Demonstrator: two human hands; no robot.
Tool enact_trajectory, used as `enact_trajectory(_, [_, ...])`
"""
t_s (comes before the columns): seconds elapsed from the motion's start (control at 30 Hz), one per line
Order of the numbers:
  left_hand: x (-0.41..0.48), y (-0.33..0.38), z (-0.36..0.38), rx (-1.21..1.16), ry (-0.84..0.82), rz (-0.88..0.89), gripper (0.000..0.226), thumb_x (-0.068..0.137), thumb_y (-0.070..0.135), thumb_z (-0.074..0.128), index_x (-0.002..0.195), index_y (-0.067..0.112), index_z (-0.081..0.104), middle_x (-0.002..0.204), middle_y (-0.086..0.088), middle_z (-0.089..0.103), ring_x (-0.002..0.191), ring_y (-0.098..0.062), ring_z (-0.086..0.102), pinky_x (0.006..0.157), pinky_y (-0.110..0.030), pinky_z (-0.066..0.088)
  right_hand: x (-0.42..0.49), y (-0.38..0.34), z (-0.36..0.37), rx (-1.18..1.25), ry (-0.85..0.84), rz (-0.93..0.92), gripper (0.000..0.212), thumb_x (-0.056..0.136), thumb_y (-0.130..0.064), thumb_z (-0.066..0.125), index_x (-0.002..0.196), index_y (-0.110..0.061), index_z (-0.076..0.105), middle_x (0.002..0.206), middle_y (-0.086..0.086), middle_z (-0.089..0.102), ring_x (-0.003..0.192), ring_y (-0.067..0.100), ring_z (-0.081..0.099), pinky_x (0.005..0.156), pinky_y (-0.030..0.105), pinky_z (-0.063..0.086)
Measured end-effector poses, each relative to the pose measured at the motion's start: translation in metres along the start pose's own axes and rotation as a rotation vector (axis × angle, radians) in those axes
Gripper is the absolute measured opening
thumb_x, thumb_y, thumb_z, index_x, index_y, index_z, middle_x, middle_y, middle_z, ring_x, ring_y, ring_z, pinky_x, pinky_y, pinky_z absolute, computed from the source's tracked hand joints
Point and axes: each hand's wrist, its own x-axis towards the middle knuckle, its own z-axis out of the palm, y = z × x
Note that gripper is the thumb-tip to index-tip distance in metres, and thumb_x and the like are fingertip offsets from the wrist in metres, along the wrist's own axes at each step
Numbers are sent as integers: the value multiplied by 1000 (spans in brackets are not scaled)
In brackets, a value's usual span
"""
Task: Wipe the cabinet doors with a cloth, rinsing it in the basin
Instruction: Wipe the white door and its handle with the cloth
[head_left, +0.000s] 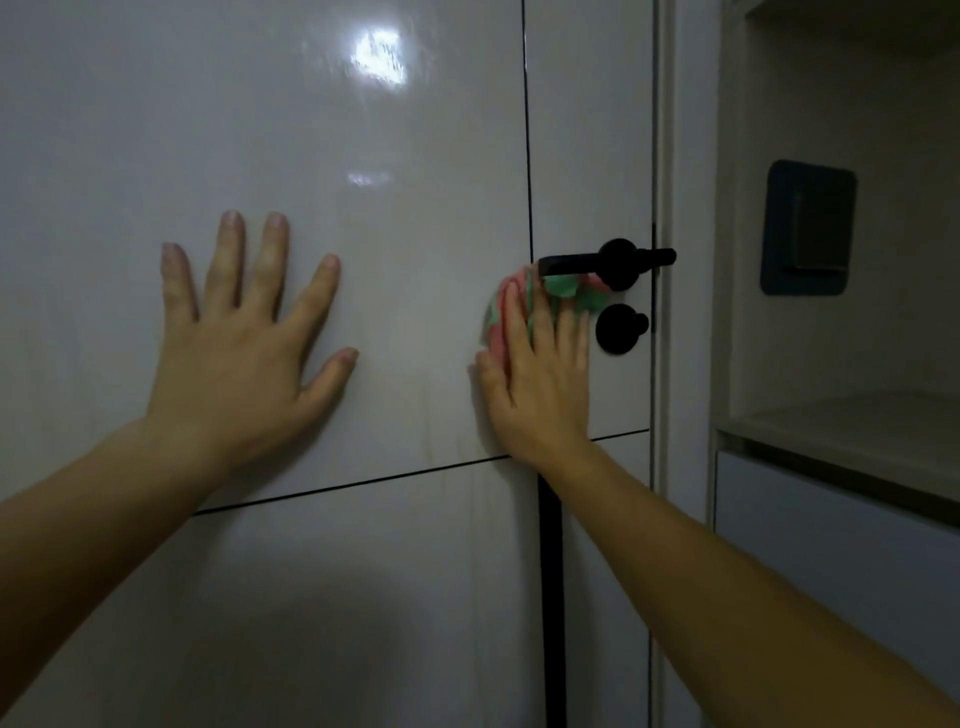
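A glossy white door panel (363, 130) fills most of the head view, split by thin dark seams. My left hand (244, 348) lies flat against it with the fingers spread. My right hand (540, 374) presses a pink and green cloth (566, 291) onto the panel with straight fingers. The cloth sits just under a black lever handle (608, 262) and left of a round black knob (621, 328). Part of the cloth is hidden under my fingers. No basin is in view.
Right of the door frame is an open white shelf niche (841, 415) with a dark blue wall-mounted holder (808, 228) on its back wall. A white cabinet front (831, 545) lies below the shelf.
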Motion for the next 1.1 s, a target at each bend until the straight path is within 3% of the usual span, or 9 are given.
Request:
enact_trajectory(0.2, [1,3,-1,-16,14,-9,81,92,64,30,160,20,28,169,-21,7,154,-46,1,118,-72,2,-100,22,25,2,-40,-64,69,103,-51,29,163,-20,11,170,3,0,157,30,-6,125,55,-4])
enact_trajectory(0.33, [1,2,1,-9,32,6,83,92,67,30,160,20,27,169,-22,7,154,-47,1,118,-69,-1,-56,27,10,-35,-50,-59,67,104,-53,24,163,-24,11,170,1,-1,155,37,2,125,52,-9])
enact_trajectory(0.43, [2,2,3,-11,51,3,83,92,68,30,161,21,26,169,-21,7,154,-47,1,118,-67,-2,-26,14,6,-4,-4,26,66,104,-53,20,162,-21,17,169,8,13,153,40,10,125,51,-8])
enact_trajectory(0.57, [3,1,-2,-11,32,3,83,91,68,30,160,21,27,168,-22,8,153,-48,4,117,-70,3,-65,34,11,-60,-111,-62,69,104,-57,16,163,-23,8,170,5,5,155,41,5,125,55,-5])
enact_trajectory(0.67, [2,2,-7,8,3,-13,83,91,67,30,159,19,29,168,-23,10,153,-48,5,117,-72,5,-97,66,17,21,-99,72,67,105,-59,13,163,-27,1,170,-2,-6,154,38,-1,123,62,-1])
enact_trajectory(0.77, [2,2,-10,46,-44,-13,83,92,68,27,160,21,25,169,-21,7,154,-47,4,118,-72,7,-97,53,18,50,-81,171,72,105,-56,16,161,-12,21,170,9,3,154,40,8,122,65,5])
enact_trajectory(0.83, [3,0,-14,58,-69,8,82,93,68,25,161,23,22,169,-20,7,155,-45,3,119,-71,8,-87,17,19,22,-117,79,72,104,-55,20,160,-11,24,170,11,5,153,43,8,123,62,1])
enact_trajectory(0.97, [-1,-18,-22,41,-64,85,82,94,63,27,162,17,19,169,-16,13,156,-38,12,122,-63,15,-34,-53,12,-77,-168,-249,70,103,-60,13,163,-25,1,170,8,-4,155,43,0,124,56,-5])
enact_trajectory(1.1, [-14,-49,-26,33,-26,118,81,97,55,32,162,9,14,170,-18,7,158,-33,3,126,-53,11,72,-100,-6,-131,-29,-288,68,104,-58,18,162,-26,1,170,4,-1,156,38,-3,124,58,2])
